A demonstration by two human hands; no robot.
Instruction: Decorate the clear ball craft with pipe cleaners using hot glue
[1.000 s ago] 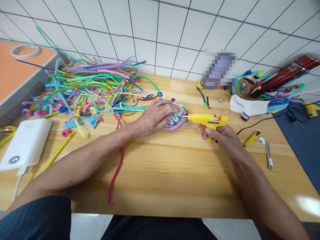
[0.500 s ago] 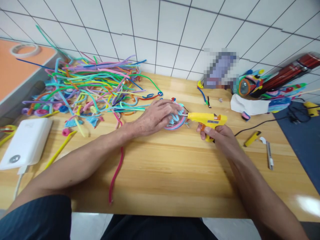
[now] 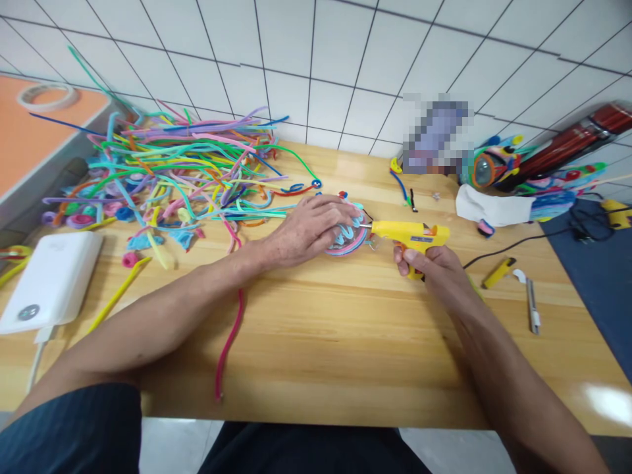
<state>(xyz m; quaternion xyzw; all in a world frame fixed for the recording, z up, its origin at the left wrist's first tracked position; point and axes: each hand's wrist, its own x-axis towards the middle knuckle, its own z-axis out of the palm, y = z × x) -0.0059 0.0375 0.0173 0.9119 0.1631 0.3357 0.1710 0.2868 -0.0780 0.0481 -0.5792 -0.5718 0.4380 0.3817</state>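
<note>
Fingers (image 3: 340,212) of my left hand (image 3: 313,228) are curling over the round pink-and-blue piece (image 3: 346,251) on the table (image 3: 316,342), grip unclear, while my right hand (image 3: 434,262) is clasping the yellow glue gun (image 3: 405,231) at its edge, blue squiggles (image 3: 345,233) already sitting inside, gluing seemingly unfinished.

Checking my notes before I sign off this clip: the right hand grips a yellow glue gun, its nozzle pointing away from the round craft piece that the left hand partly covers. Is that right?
Not quite: the nozzle points toward the round craft piece, as the head view shows. The right hand does grip a yellow glue gun, and the left hand partly covers the piece.
</note>
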